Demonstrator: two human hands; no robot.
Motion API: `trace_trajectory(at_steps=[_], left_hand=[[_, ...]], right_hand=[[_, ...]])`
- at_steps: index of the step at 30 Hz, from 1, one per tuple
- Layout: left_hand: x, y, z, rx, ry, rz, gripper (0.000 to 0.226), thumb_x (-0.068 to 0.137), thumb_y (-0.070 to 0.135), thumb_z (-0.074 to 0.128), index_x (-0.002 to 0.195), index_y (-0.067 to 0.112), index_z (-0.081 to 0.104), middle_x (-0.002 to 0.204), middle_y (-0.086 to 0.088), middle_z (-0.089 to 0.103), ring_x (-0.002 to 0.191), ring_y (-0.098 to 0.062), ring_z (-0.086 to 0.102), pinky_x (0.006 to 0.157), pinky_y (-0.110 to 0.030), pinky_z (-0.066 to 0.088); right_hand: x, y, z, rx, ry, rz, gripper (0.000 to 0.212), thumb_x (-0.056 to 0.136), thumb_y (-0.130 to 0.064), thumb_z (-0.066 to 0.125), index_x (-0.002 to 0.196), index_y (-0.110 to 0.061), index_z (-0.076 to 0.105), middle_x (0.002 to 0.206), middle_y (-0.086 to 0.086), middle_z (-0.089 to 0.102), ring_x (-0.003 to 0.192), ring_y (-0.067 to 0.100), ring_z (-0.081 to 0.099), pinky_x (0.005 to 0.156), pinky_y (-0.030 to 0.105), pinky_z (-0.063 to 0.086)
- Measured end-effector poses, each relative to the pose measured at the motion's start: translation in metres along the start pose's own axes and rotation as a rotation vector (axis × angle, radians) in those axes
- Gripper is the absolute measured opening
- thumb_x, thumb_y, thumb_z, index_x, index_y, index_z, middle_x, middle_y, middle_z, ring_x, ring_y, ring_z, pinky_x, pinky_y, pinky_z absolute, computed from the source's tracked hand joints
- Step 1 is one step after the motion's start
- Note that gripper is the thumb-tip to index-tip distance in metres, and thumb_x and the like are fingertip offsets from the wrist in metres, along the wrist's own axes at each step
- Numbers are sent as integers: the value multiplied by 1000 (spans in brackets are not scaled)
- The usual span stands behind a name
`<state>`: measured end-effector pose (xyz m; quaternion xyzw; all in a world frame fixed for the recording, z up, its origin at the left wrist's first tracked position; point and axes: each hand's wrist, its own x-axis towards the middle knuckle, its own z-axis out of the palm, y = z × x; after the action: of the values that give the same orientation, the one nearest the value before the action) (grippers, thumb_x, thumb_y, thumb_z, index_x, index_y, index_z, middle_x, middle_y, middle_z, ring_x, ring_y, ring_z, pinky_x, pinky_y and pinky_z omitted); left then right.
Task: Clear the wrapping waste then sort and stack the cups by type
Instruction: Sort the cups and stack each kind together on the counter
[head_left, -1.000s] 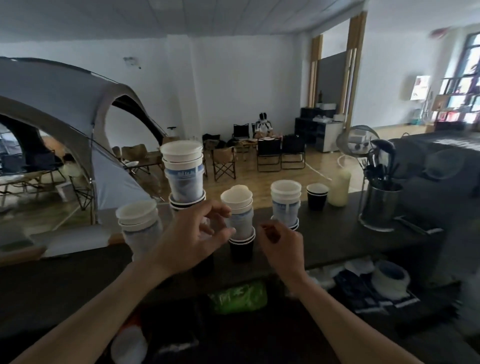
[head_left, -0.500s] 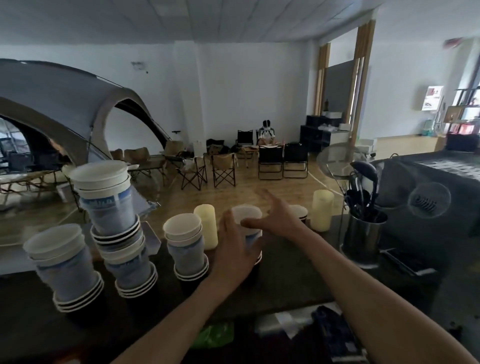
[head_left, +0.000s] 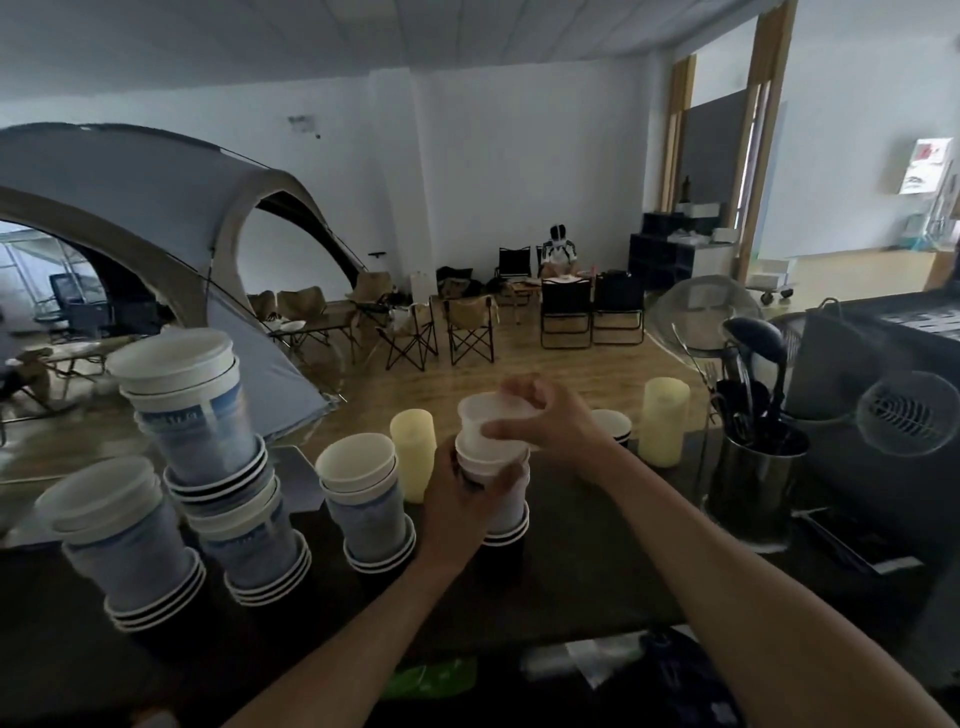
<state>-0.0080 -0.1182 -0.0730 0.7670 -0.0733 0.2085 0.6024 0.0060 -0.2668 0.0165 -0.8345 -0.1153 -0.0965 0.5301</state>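
Note:
Several stacks of white paper cups with blue print stand upside-down-rimmed on the dark counter (head_left: 597, 577). My left hand (head_left: 457, 499) wraps around the middle stack (head_left: 506, 506) from its left side. My right hand (head_left: 550, 421) grips the top white cup (head_left: 485, 415), which sits tilted and slightly raised above that stack. To the left stand another short stack (head_left: 366, 499), a tall double stack (head_left: 208, 447) and a front-left stack (head_left: 117, 535). A black cup with a white inside (head_left: 613, 426) sits behind my right wrist.
Two pale yellow cylinders (head_left: 413, 452) (head_left: 664, 421) stand at the counter's far edge. A steel utensil holder (head_left: 753, 483) with ladles and strainers is at right. Green packaging (head_left: 431, 680) and papers lie on the shelf below the counter. A tent and folding chairs fill the room behind.
The view has shifted right. My left hand closed around the middle stack, and my right hand came down onto its top cup and lifted it slightly.

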Motion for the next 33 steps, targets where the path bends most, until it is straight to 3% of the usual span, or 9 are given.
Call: trace_trajectory(at_steps=[3,6,10,13,15,20,27,30,33], left_hand=[[0,3,-2,4,-8,5,62,69,34,87,117,34,48,108,24,60,97,11,57,75,-7,48],[1,2,-4,4,-21,22,64,70,36,85,121,31,47,111,25,58,100,12,57,74,-3,45],[1,2,-3,-18,-35,40,61,71,37,83,121,28,48,110,23,58,97,22,53,75,0,43],[0,3,-2,-44,-42,56,59,73,36,84,119,30,48,108,25,57,94,24,53,74,-1,42],[0,3,-3,-49,-47,66,64,67,51,81,118,32,48,109,26,57,95,23,53,76,0,41],[1,2,-6,-35,-55,85,73,62,64,71,121,29,49,110,24,58,97,22,53,77,2,39],[-1,3,-6,-32,-71,48,74,60,63,73,121,30,46,109,26,56,96,24,52,75,2,39],[1,2,-8,-40,-87,34,72,65,46,86,122,27,47,109,25,56,96,23,53,76,-2,42],[-2,-5,-6,-39,-106,32,82,61,18,93,128,19,46,118,18,57,105,16,54,84,-4,44]], right_hand=[[2,-5,-16,202,67,-32,73,61,-46,87,124,-22,59,122,-1,63,110,19,63,90,40,57],[-5,-9,-43,408,266,-139,72,63,-44,84,127,-23,58,122,0,64,107,18,65,84,36,59],[-17,12,-81,152,471,-108,65,70,-36,85,127,-24,57,121,-7,63,106,10,63,80,28,56],[-31,62,-75,-70,393,133,72,71,-34,86,132,-17,53,125,-2,60,111,16,61,78,21,48],[-45,94,-65,-85,369,219,71,73,-26,85,134,-13,51,129,5,58,114,19,58,81,24,46],[-55,118,-53,-103,375,245,72,73,-26,86,134,-13,50,129,4,60,110,14,55,84,27,45],[-54,115,-56,-158,329,265,92,69,-31,87,144,-14,38,139,10,53,123,26,54,95,37,48],[-57,104,-54,-178,390,244,92,72,-40,83,147,-17,35,147,6,44,132,25,45,95,32,40],[-53,65,-42,-119,445,49,70,81,-45,74,140,-20,46,141,-2,51,131,17,47,97,29,40]])
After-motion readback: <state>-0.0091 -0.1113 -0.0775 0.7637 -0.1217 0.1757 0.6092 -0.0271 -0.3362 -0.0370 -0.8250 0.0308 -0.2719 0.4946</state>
